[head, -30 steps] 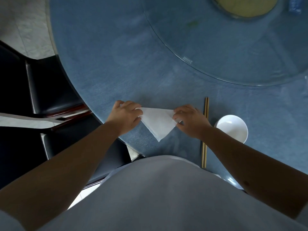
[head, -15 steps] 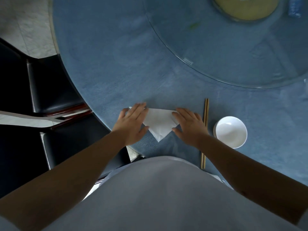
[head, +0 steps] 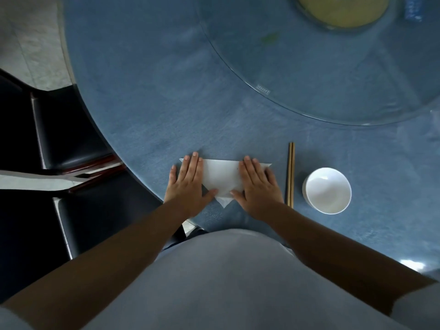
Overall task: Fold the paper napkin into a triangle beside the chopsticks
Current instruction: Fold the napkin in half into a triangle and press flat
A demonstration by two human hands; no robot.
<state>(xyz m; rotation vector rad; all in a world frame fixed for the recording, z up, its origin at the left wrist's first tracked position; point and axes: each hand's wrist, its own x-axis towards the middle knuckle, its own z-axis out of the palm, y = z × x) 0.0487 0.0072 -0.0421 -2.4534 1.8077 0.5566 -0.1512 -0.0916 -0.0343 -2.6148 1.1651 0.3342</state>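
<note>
A white paper napkin [head: 222,178] lies folded as a triangle on the blue tablecloth, its long edge away from me and its tip pointing toward me. My left hand [head: 189,184] rests flat on the napkin's left part, fingers straight. My right hand [head: 258,185] lies flat on its right part, palm down. Both hands press on the paper and grip nothing. A pair of wooden chopsticks [head: 291,172] lies just right of my right hand, parallel and pointing away from me.
A small white bowl [head: 327,190] stands right of the chopsticks. A glass turntable [head: 309,79] with a yellowish dish [head: 342,10] covers the far right of the round table [head: 147,96]. Dark chairs [head: 71,144] stand at the left, beyond the table's edge.
My hands went from pinching the napkin's two corners with curled fingers to lying flat and spread on it. The napkin now lies pressed flat.
</note>
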